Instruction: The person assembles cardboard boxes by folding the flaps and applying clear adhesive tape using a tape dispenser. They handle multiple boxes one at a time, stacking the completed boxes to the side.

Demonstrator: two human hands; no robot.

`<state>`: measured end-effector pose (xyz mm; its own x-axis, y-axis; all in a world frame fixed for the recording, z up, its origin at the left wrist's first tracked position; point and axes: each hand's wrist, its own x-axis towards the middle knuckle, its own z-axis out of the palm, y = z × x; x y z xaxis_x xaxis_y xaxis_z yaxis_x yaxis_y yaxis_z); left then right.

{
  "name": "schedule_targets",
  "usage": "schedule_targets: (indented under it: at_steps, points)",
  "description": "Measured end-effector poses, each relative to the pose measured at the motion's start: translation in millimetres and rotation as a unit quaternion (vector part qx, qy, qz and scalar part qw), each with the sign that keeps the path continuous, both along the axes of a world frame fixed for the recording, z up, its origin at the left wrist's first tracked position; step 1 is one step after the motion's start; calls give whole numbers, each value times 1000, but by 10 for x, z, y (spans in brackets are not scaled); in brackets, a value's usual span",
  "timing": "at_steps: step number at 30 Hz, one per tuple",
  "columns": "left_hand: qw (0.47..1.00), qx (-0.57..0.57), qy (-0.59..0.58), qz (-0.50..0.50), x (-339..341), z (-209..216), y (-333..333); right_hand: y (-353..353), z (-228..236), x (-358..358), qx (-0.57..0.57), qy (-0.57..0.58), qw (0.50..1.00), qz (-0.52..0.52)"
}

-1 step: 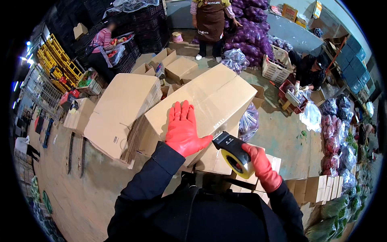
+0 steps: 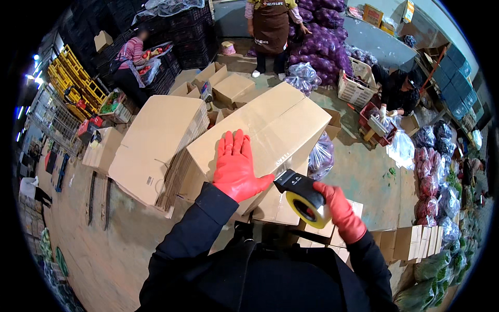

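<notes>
A closed cardboard box (image 2: 265, 125) stands in front of me, with clear tape along the seam on its top. My left hand (image 2: 236, 169), in a red rubber glove, lies flat on the box's near part with its fingers stretched out. At the box's near right edge is a black tape dispenser (image 2: 296, 182) with a yellow-sided roll. My right hand (image 2: 340, 210), also in a red glove, grips the dispenser by its handle. The dispenser's front end touches or nearly touches the box edge near my left thumb.
A stack of flat cardboard (image 2: 150, 145) stands to the left. Smaller boxes (image 2: 236, 88) are behind the box, and more cartons (image 2: 408, 244) at the lower right. Purple net sacks (image 2: 319, 47) are piled at the back. A person in a brown apron (image 2: 270, 26) stands there; others work at both sides.
My right hand and the rear of the tape dispenser have shifted very slightly to the right. My left hand and the box have stayed put.
</notes>
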<state>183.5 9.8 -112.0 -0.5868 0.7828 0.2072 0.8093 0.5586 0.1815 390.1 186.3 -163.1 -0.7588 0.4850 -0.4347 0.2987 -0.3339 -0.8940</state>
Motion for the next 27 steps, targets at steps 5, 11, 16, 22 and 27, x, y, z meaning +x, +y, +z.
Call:
schedule_targets:
  at_steps: [5, 11, 16, 22, 27]
  points:
    - [1000, -12, 7, -10, -54, 25, -28, 221, -281, -48, -6, -100, 994, 35]
    - [984, -112, 54, -126, -419, 329, -419, 340, -817, 643, -114, -69, 991, -11]
    - [977, -71, 169, -110, -474, -35, -635, 357, -662, 949, -97, 4, 983, -156]
    - [976, 106, 190, -16, -295, -283, -490, 638, -543, 986, -126, 52, 972, -189]
    - [927, 120, 354, 23, -255, -606, -506, 975, -341, 1119, 32, 96, 972, -213]
